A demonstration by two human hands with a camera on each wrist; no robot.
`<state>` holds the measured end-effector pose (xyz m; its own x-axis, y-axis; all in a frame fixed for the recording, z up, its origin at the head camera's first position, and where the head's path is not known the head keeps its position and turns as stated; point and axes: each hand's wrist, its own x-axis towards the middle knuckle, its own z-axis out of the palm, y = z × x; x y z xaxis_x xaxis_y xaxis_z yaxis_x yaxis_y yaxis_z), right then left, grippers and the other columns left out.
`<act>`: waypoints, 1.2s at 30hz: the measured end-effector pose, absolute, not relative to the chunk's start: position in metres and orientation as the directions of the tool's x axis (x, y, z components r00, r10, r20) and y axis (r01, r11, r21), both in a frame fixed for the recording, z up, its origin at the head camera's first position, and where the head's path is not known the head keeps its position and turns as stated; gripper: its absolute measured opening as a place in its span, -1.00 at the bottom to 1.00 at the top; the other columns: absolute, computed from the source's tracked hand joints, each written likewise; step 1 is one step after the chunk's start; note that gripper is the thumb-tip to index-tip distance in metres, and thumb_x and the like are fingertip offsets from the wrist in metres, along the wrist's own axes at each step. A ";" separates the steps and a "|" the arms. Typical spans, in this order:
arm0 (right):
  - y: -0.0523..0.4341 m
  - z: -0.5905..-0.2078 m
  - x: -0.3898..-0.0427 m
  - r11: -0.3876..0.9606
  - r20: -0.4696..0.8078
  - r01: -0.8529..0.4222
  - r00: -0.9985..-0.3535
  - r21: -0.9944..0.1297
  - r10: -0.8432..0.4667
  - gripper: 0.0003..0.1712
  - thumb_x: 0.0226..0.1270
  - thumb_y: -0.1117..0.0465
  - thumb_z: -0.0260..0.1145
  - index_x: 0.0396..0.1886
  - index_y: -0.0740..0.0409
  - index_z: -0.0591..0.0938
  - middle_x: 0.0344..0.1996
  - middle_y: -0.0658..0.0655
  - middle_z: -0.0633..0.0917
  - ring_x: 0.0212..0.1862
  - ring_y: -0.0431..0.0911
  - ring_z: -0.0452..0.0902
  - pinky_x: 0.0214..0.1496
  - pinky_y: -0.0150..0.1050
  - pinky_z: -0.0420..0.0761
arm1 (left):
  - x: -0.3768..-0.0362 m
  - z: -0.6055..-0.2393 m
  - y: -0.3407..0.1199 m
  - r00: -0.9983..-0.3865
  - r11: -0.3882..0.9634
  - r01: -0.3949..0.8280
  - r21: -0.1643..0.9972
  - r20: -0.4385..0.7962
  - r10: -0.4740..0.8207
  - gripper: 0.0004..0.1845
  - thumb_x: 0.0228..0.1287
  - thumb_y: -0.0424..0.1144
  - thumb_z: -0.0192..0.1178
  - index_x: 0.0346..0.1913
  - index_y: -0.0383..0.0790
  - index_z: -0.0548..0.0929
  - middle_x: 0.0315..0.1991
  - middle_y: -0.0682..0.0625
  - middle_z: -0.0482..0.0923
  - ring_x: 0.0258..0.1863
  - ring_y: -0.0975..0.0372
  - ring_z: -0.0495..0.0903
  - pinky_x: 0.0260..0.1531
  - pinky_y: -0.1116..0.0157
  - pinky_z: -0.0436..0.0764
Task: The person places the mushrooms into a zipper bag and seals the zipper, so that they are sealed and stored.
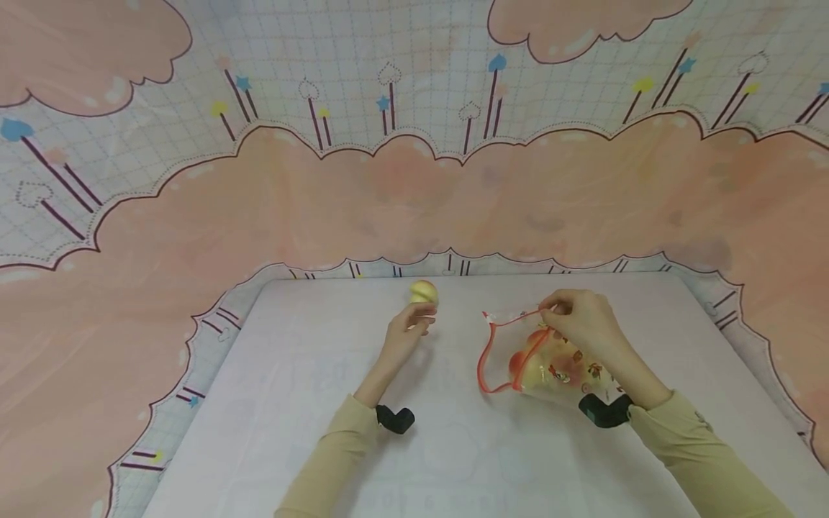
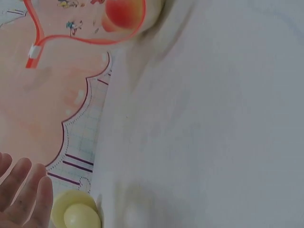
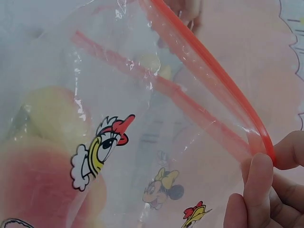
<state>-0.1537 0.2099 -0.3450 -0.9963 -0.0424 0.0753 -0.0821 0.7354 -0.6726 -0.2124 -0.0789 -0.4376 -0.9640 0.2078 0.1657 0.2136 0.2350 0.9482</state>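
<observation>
A clear zip bag (image 1: pixel 481 367) with a red-edged mouth and cartoon prints lies on the right of the table, its mouth gaping to the left. Inside it are several yellow and red toy fruits (image 1: pixel 563 363), like peaches. My right hand (image 1: pixel 583 320) pinches the red zip strip (image 3: pixel 225 78) at the far corner of the mouth. Near the table's back edge sits a pale yellow, rounded toy (image 1: pixel 424 291) with a smaller ball-like bulge. My left hand (image 1: pixel 404 332) is right at it, fingers (image 2: pixel 28 190) extended beside the toy.
The white table (image 1: pixel 311 432) runs to a back edge behind the yellow toy. A pink and white patterned cloth (image 1: pixel 388 201) hangs behind and around it. Dark bands (image 1: pixel 395 419) sit on both wrists.
</observation>
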 end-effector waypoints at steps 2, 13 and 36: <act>0.210 -0.346 -0.153 0.735 0.071 -0.080 -0.997 -0.673 -0.044 -0.76 0.23 0.28 0.21 -0.16 0.27 0.69 -0.49 0.20 0.74 -0.61 -0.15 0.58 -0.63 -0.32 0.49 | -0.216 -0.439 -0.081 -0.968 0.236 0.198 0.951 0.153 0.198 -0.69 0.31 -0.50 -0.01 0.08 -0.45 0.54 0.04 -0.32 0.60 0.00 -0.09 0.63 -0.13 0.24 0.67; 0.211 -0.350 -0.153 0.738 0.055 -0.069 -0.998 -0.671 -0.042 -0.77 0.24 0.26 0.24 -0.15 0.25 0.69 -0.51 0.14 0.71 -0.67 -0.19 0.48 -0.66 -0.30 0.47 | -0.228 -0.431 -0.089 -0.979 0.252 0.164 0.954 0.126 0.159 -0.68 0.28 -0.50 0.07 0.08 -0.55 0.50 0.05 -0.42 0.56 0.01 -0.20 0.58 -0.13 0.14 0.67; 0.207 -0.354 -0.151 0.715 -0.002 -0.039 -0.998 -0.698 -0.057 -0.77 0.27 0.25 0.25 -0.14 0.29 0.66 -0.49 0.15 0.69 -0.61 -0.17 0.53 -0.59 -0.30 0.52 | -0.290 -0.468 -0.107 -0.987 0.379 0.161 0.911 0.150 0.059 -0.61 0.18 -0.45 0.06 0.11 -0.37 0.56 0.02 -0.29 0.61 -0.01 -0.07 0.60 -0.06 0.17 0.61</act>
